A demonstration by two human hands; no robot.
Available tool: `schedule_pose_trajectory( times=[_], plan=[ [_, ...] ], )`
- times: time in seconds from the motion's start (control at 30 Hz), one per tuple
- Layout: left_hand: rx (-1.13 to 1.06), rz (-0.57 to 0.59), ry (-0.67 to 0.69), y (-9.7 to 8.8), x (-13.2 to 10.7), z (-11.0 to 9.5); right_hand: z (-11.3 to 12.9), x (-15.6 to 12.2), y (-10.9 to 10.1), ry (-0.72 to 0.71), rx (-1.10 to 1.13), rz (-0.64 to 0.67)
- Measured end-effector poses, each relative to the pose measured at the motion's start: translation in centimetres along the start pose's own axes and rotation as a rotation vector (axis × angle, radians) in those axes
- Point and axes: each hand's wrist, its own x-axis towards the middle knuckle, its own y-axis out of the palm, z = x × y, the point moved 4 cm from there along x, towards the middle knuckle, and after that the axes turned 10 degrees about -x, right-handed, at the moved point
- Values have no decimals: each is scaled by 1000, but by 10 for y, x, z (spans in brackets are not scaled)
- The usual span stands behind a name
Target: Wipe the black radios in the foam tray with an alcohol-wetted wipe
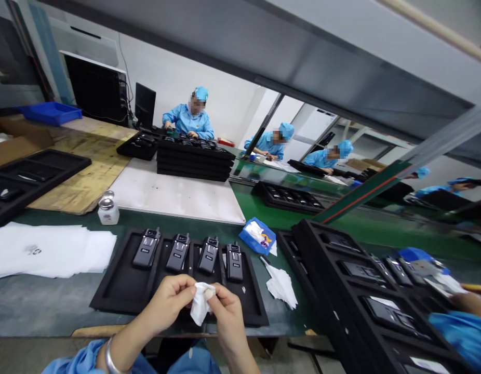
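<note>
A small crumpled white cloth (200, 313) is stretched between both hands above the front of a black foam tray (121, 278). My left hand (172, 298) pinches its left edge, closed between thumb and fingers. On the other side, my right hand (228, 311) is closed on the cloth too, thumb laid across it. Just beyond them, several black handheld radios (178, 252) with short antennas lie side by side in the tray, grey front labels facing up. A tiny white scrap (243, 290) rests on the tray's right part.
White sheets (49, 249) and a pump bottle (108, 209) stand left; a blue bin (258, 235) and white wipes (281, 285) lie right. Stacked foam trays (330, 280) border the right, near a co-worker's blue sleeve (462, 332). More trays (194, 161) and co-workers are behind.
</note>
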Motion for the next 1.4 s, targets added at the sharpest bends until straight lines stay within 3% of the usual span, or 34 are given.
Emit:
schedule_pose_trajectory(
  times=[0.13, 0.23, 0.33, 0.5, 0.63, 0.8, 1.13, 1.27, 1.4],
  plan=[
    [-177, -75, -152, -11, -3, 11, -7, 2, 12, 194, 200, 81],
    [-167, -92, -146, -15, -5, 12, -4, 3, 18, 218, 260, 75],
    [-67, -88, -62, -17, -7, 11, -2, 4, 19, 239, 251, 47],
    [212, -222, 176, -20, -14, 5, -5, 7, 16, 227, 277, -47],
    [483, -186, 313, -8, -17, -2, -5, 2, 19, 167, 292, -64],
    [260, -117, 168, -4, -9, 10, -5, -4, 23, 139, 282, -13],
    [-70, -80, -79, -16, -6, 11, 2, -3, -7, 185, 291, -97],
    [-201, -83, -195, -12, -8, 17, 1, -5, -4, 246, 380, -50],
    [-238, -75, -210, -14, -7, 20, -2, -8, -1, 302, 464, -39]
  ],
)
